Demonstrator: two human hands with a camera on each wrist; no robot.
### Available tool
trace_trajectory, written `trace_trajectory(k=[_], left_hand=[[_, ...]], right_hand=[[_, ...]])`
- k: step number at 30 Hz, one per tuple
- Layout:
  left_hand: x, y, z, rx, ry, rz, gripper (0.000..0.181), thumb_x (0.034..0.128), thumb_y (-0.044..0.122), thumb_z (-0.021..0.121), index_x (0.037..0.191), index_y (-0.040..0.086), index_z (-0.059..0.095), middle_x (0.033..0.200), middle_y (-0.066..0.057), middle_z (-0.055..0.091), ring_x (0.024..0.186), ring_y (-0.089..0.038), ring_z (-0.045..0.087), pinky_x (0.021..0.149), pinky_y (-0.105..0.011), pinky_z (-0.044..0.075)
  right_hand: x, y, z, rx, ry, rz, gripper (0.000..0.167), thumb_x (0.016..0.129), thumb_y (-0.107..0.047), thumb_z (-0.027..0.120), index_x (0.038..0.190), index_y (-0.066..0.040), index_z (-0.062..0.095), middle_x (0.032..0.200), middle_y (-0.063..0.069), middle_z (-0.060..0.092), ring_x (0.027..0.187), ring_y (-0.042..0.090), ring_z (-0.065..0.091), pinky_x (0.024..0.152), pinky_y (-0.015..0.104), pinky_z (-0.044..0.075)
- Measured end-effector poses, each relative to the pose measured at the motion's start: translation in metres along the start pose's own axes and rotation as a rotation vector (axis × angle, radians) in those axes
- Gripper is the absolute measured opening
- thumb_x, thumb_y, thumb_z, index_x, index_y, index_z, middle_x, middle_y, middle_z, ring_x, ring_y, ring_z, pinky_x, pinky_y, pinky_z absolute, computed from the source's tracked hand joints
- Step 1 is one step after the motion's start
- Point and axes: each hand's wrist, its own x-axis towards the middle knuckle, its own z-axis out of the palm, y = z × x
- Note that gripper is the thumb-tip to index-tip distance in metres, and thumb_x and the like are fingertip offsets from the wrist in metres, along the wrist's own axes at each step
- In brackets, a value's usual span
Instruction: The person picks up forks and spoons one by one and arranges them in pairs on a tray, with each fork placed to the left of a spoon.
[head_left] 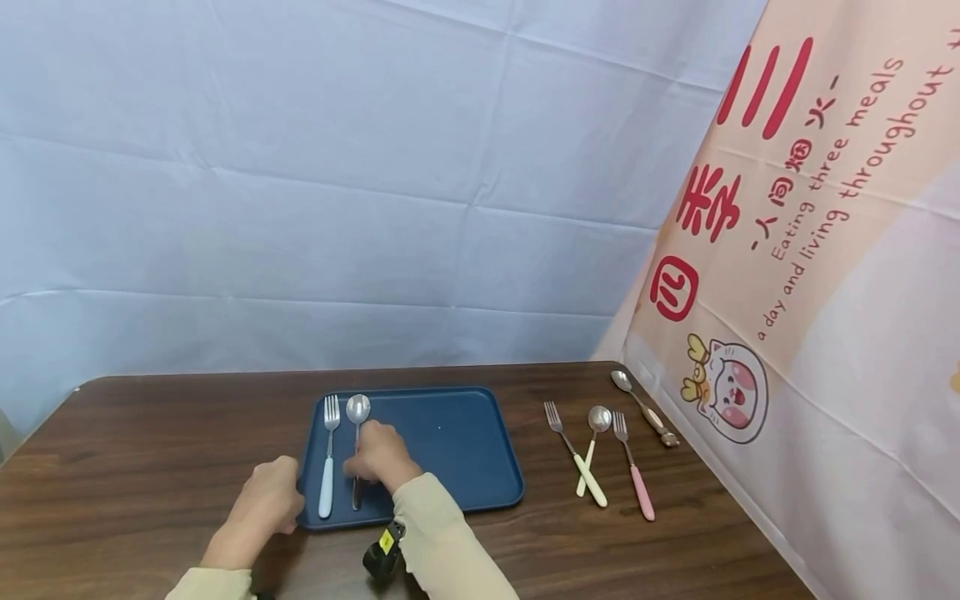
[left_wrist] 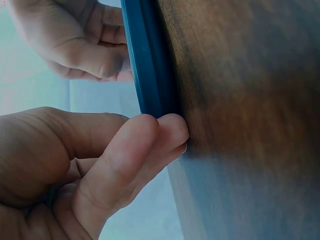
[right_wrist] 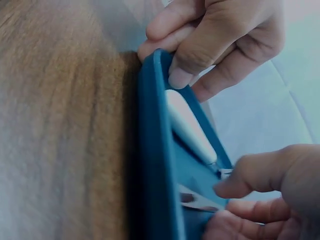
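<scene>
A blue tray [head_left: 450,450] [left_wrist: 150,55] [right_wrist: 152,150] lies on the table, its left edge near the front corner gripped between the thumb and fingers of my left hand [head_left: 266,500] [left_wrist: 100,165] [right_wrist: 225,40]. Inside it, at the left, is a fork with a pale handle [head_left: 326,487] [right_wrist: 190,125], tines toward the back. Just right of the fork, my right hand [head_left: 384,454] [left_wrist: 75,40] [right_wrist: 280,190] pinches the handle of a metal spoon [head_left: 358,408] [right_wrist: 197,200], whose bowl points to the back. My fingers cover part of that handle.
Right of the tray on the brown table [head_left: 150,433] lie a cream-handled fork [head_left: 590,481] crossing a cream-handled spoon [head_left: 599,418], a pink-handled fork [head_left: 642,493] and another spoon [head_left: 621,381]. Pale cloth [head_left: 300,183] hangs behind, and a printed cloth [head_left: 810,292] at the right.
</scene>
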Motion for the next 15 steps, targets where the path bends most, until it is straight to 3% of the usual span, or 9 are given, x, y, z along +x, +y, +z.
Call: trace_trajectory(k=[4, 6, 9, 12, 15], left_hand=[[-0.001, -0.001, -0.001, -0.003, -0.001, 0.005, 0.010, 0.0720, -0.012, 0.057, 0.081, -0.010, 0.055, 0.063, -0.013, 0.050, 0.048, -0.017, 0.054, 0.044, -0.026, 0.044], [-0.001, -0.001, -0.001, -0.010, -0.002, 0.004, 0.010, 0.0723, -0.011, 0.057, 0.082, -0.010, 0.055, 0.063, -0.013, 0.050, 0.048, -0.017, 0.054, 0.044, -0.026, 0.044], [-0.001, -0.002, -0.001, -0.025, 0.001, 0.003, 0.009, 0.0724, -0.011, 0.057, 0.081, -0.009, 0.054, 0.063, -0.013, 0.050, 0.048, -0.017, 0.054, 0.044, -0.027, 0.045], [-0.001, -0.003, -0.001, -0.032, 0.007, 0.007, 0.008, 0.0720, -0.011, 0.057, 0.080, -0.008, 0.054, 0.062, -0.013, 0.050, 0.047, -0.016, 0.054, 0.044, -0.027, 0.045], [0.000, -0.003, 0.000, -0.032, 0.010, 0.010, 0.009, 0.0718, -0.010, 0.057, 0.080, -0.008, 0.054, 0.062, -0.013, 0.050, 0.046, -0.016, 0.054, 0.043, -0.027, 0.045]], right_hand=[[-0.003, -0.003, -0.006, -0.194, -0.075, -0.091, 0.040, 0.073, -0.016, 0.073, 0.051, -0.014, 0.039, 0.043, -0.005, 0.026, 0.038, 0.011, 0.026, 0.037, 0.026, 0.023], [-0.005, -0.005, -0.009, -0.291, -0.104, -0.150, 0.030, 0.073, -0.017, 0.074, 0.059, -0.014, 0.047, 0.049, -0.005, 0.033, 0.043, 0.011, 0.033, 0.040, 0.026, 0.028], [-0.007, -0.008, -0.011, -0.424, -0.109, -0.219, 0.019, 0.073, -0.023, 0.076, 0.082, -0.017, 0.060, 0.070, -0.003, 0.049, 0.064, 0.013, 0.046, 0.054, 0.027, 0.039], [-0.010, -0.010, -0.012, -0.518, -0.080, -0.243, 0.034, 0.072, -0.029, 0.078, 0.102, -0.022, 0.063, 0.093, 0.000, 0.055, 0.084, 0.017, 0.048, 0.069, 0.031, 0.044], [-0.013, -0.013, -0.013, -0.573, -0.051, -0.246, 0.044, 0.070, -0.033, 0.079, 0.111, -0.027, 0.063, 0.102, 0.002, 0.055, 0.089, 0.019, 0.048, 0.073, 0.035, 0.045]])
